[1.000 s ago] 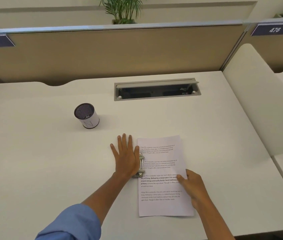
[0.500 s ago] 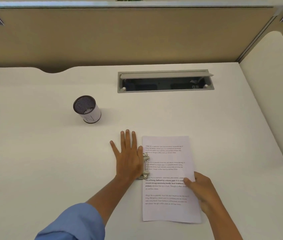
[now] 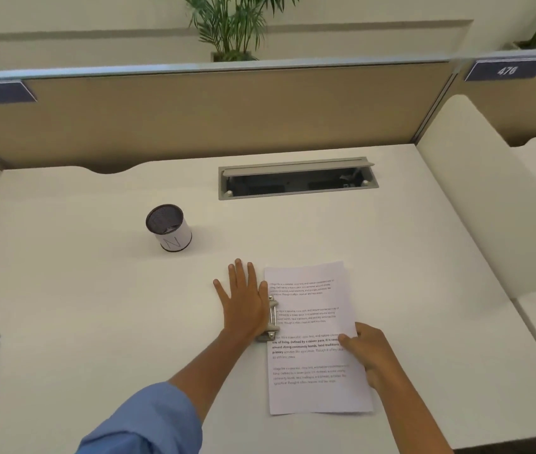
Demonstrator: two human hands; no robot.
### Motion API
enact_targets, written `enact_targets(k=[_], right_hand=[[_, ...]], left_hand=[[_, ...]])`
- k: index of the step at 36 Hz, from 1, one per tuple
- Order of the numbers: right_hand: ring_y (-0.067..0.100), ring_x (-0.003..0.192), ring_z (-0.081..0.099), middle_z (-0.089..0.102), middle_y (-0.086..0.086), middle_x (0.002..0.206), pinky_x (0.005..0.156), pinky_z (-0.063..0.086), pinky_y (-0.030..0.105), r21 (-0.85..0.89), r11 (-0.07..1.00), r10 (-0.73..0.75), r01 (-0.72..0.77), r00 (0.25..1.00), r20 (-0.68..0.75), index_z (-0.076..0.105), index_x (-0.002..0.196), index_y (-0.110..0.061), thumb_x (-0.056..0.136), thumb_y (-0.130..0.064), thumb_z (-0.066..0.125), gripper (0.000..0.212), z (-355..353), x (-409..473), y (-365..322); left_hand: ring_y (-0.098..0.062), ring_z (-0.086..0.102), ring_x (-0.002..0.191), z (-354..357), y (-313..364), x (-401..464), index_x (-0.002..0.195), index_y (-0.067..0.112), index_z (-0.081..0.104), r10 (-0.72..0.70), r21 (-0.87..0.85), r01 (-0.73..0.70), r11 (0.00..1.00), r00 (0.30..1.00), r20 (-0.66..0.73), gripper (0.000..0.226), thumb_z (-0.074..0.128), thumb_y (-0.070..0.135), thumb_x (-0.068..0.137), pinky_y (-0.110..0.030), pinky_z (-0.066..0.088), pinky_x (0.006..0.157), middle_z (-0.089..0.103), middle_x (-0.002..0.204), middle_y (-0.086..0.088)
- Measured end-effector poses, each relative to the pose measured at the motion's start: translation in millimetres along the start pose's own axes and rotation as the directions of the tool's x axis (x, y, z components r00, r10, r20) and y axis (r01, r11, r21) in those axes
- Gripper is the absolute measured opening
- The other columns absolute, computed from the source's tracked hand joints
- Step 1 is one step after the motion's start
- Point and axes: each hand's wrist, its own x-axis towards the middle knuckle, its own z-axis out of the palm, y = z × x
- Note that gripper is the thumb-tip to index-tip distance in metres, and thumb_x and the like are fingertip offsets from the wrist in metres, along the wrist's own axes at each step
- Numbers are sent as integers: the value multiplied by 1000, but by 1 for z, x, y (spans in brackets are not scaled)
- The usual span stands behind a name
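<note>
Thin white printed paper sheet [image 3: 312, 326] lies flat on the white desk [image 3: 96, 306], its left edge in the small silver metal hole punch [image 3: 271, 319]; it looks light, floppy and slide-prone, so the right hand [image 3: 370, 355] pinches its right edge while the flat, straight-fingered left hand [image 3: 243, 306] presses the rigid punch.

left hand [image 3: 243, 309] flat on hole punch [image 3: 271, 319], right hand [image 3: 370, 353] holding printed sheet [image 3: 312, 322]

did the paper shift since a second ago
No. The paper sits at the same offset from the pen cup and cable hatch; only the camera tilted.
</note>
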Motion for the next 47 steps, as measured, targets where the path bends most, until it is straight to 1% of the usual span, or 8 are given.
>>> enact_targets(k=[15, 22, 27, 29, 33, 36, 39, 47], right_hand=[[37, 101, 76, 79, 13, 103, 101, 60, 57, 26, 999, -46, 48, 997, -62, 76, 102, -10, 98, -1, 71, 11, -37, 0, 8], [33, 97, 77, 80, 8, 107, 86, 65, 48, 133, 986, -91, 104, 991, -100, 76, 113, -14, 99, -5, 72, 16, -62, -2, 15], [28, 94, 82, 85, 2, 105, 79, 66, 42, 280, 936, -190, 211, 977, -99, 79, 114, -22, 98, -9, 75, 21, -71, -15, 15], [23, 94, 83, 85, 1, 108, 71, 66, 35, 354, 897, -250, 265, 964, -88, 78, 117, -23, 98, -10, 76, 24, -71, -24, 13], [23, 105, 81, 83, 3, 117, 76, 67, 28, 458, 814, -360, 357, 929, -84, 77, 126, -21, 97, -14, 77, 30, -66, -38, 8], [24, 107, 80, 82, 3, 120, 79, 66, 27, 490, 767, -415, 413, 903, -111, 78, 125, -21, 95, -17, 78, 30, -58, -48, 4], [20, 106, 80, 83, 0, 119, 79, 65, 22, 491, 732, -463, 473, 873, -152, 78, 124, -23, 92, -22, 79, 32, -50, -59, -1], [11, 104, 78, 83, -6, 117, 80, 61, 15, 424, 663, -540, 617, 786, -300, 81, 119, -33, 93, -32, 81, 26, -40, -71, 0]], left_hand=[[-28, -5, 169, -17, 12, -9, 171, 8, 2, -34, -12, 35, 999, 999, 35, 70, 18, 46, 115, -63, 1, 133, -5, 182, -13], [-28, -2, 169, -18, 14, -13, 171, 6, 9, 3, -244, -34, 969, 992, -125, 84, 31, 60, 110, -65, -9, 132, 15, 181, -10], [4, 4, 165, -22, 35, -35, 171, 19, 12, 220, -575, -370, 730, 923, -314, 86, 56, 51, 104, -61, 4, 136, 15, 175, 29], [9, 22, 160, -25, 47, -47, 170, 38, 3, 233, -727, -335, 599, 942, -242, 96, 67, 52, 99, -56, 33, 129, 23, 173, 30], [-2, 58, 141, -36, 67, -61, 168, 46, -6, 208, -898, -116, 424, 978, -28, 115, 78, 55, 90, -42, 50, 118, 56, 159, 10], [-11, 77, 117, -45, 71, -62, 162, 41, 33, 198, -958, -30, 285, 980, 28, 84, 81, 48, 92, -36, 66, 95, 77, 131, 14], [-16, 80, 106, -54, 74, -63, 122, 48, 74, 187, -964, -71, 256, 982, -23, 29, 80, 39, 95, -30, 67, 81, 82, 120, 10], [-21, 82, 99, -70, 80, -78, 115, 31, 83, 207, -967, -168, 192, 970, -128, 25, 79, 45, 95, -33, 67, 80, 84, 114, 4]])
